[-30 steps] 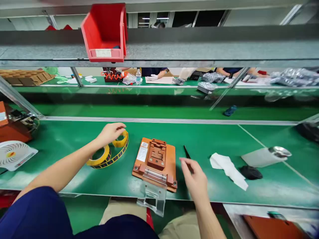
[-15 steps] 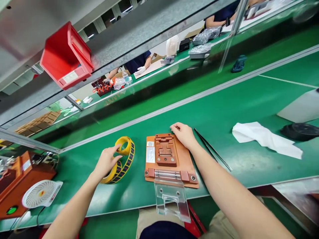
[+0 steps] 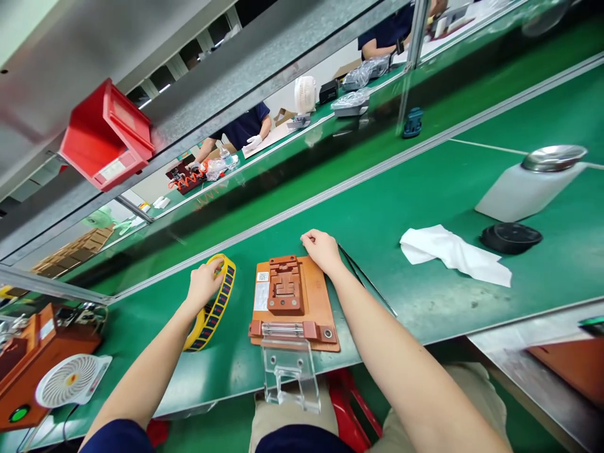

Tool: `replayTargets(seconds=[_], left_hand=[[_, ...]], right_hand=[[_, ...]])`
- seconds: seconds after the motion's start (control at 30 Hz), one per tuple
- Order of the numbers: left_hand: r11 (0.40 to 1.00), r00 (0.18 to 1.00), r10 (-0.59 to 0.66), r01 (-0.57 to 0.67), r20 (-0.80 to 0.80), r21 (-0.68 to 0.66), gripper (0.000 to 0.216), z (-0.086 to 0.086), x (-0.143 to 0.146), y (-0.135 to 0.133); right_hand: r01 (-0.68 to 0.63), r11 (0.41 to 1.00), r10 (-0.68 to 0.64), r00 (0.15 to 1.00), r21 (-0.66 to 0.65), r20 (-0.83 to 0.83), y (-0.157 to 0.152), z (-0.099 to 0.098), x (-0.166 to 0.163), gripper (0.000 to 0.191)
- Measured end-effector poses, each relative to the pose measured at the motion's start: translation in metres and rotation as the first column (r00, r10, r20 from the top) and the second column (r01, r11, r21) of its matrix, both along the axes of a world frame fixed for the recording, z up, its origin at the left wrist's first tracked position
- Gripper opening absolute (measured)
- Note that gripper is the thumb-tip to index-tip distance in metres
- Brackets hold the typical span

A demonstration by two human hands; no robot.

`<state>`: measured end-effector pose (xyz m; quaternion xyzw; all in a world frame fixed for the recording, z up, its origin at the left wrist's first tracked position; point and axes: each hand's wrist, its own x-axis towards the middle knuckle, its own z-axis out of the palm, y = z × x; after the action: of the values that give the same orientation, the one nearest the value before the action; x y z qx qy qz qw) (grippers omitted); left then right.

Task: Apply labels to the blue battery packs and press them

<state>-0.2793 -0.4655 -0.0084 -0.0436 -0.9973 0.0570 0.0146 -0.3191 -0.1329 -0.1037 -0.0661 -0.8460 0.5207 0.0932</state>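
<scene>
At the left of the head view, a coiled yellow strip with a row of dark labels stands on edge. My left hand is closed on its upper part, fingers bent over the rim. A brown fixture lies in front of me, with a raised, recessed block. Its hinged transparent cover is swung open past the table's front edge. My right hand rests by the fixture's far right corner, fingers curled in; whatever they hold, if anything, is hidden. Black tweezers lie beside my right forearm.
On the right are a white cloth, a round black object and a white dispenser bottle. A small white fan stands at the left. A red bin hangs from the shelf above. Co-workers sit across the partition.
My left hand has closed from a spread grasp onto the yellow strip, whose coil looks narrower. My right hand stays by the fixture's corner. The camera has turned to the right.
</scene>
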Motion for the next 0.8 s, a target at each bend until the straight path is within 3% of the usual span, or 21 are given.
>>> replayTargets(seconds=[0.2, 0.33, 0.43, 0.53, 0.67, 0.8], left_hand=[[0.998, 0.998, 0.026, -0.023, -0.06, 0.063, 0.047, 0.007, 0.066, -0.031], [0.988, 0.996, 0.094, -0.095, 0.011, 0.119, 0.058, -0.007, 0.121, -0.057], [0.983, 0.982, 0.162, -0.169, 0.096, 0.07, 0.061, -0.018, 0.142, -0.062], [0.975, 0.97, 0.223, -0.222, 0.094, -0.028, 0.061, -0.017, 0.137, -0.056], [0.928, 0.952, 0.307, -0.302, -0.009, -0.218, 0.058, -0.002, 0.102, -0.042], [0.981, 0.994, 0.052, -0.069, -0.095, -0.183, 0.045, 0.006, 0.051, -0.024]], right_hand=[[-0.01, 0.999, 0.009, 0.999, 0.038, 0.033, -0.001, 0.001, 0.002, 0.02], [-0.012, 0.997, 0.008, 0.999, 0.075, 0.052, -0.003, 0.001, 0.002, 0.018], [-0.016, 0.995, 0.01, 0.998, 0.099, 0.056, -0.005, 0.0, 0.003, 0.017], [-0.014, 0.994, 0.009, 0.999, 0.106, 0.05, -0.004, -0.001, 0.003, 0.018], [-0.015, 0.996, 0.013, 1.0, 0.086, 0.021, -0.001, -0.004, 0.004, 0.019], [-0.018, 0.998, 0.019, 1.0, 0.056, -0.007, 0.001, -0.006, 0.003, 0.018]])
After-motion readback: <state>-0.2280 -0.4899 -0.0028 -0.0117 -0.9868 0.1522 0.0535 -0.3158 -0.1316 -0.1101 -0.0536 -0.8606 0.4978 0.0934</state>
